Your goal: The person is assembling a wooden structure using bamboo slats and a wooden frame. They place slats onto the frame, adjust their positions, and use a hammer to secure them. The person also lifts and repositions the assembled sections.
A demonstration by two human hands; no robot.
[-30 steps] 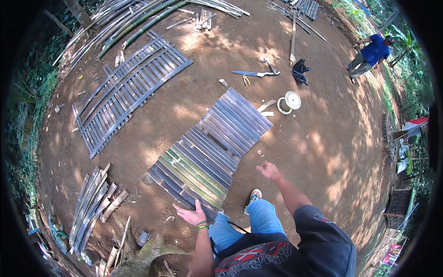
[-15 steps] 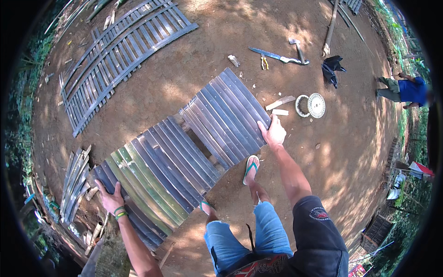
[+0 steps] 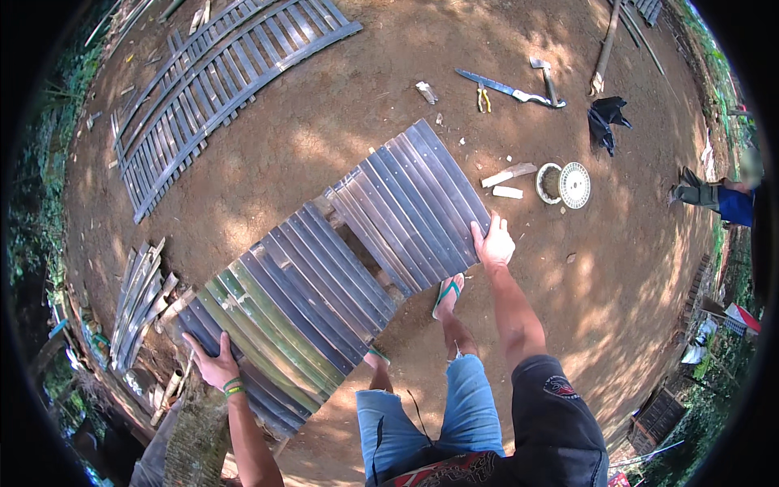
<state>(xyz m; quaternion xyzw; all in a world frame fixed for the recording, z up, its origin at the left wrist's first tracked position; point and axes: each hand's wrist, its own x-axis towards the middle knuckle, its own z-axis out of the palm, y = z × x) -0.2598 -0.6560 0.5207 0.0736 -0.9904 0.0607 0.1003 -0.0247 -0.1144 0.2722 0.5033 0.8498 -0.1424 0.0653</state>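
Note:
A long panel of bamboo slats [image 3: 292, 288], mostly dark grey with some greenish ones, lies slanted across my front. Its slats sit side by side, with a gap between two of them right of the middle. My left hand [image 3: 216, 367], a green and yellow band at its wrist, grips the panel's near left end, thumb on top. At the far right end, my right hand [image 3: 495, 243] holds the edge, thumb over the upper face and the other fingers along the side. The undersides of both grips are hidden.
A slatted frame [image 3: 235, 89] lies far left, split pieces [image 3: 136, 304] near left. Beyond the panel are a saw [image 3: 507, 88], a hatchet [image 3: 548, 81], pliers [image 3: 484, 99], a black bag [image 3: 607, 122] and a round white basket [image 3: 574, 185]. A person [image 3: 734, 203] is at far right.
The ground objects have shifted rightward in the view, and the panel with both my hands on it sits slightly further right. The other person has moved toward the right rim.

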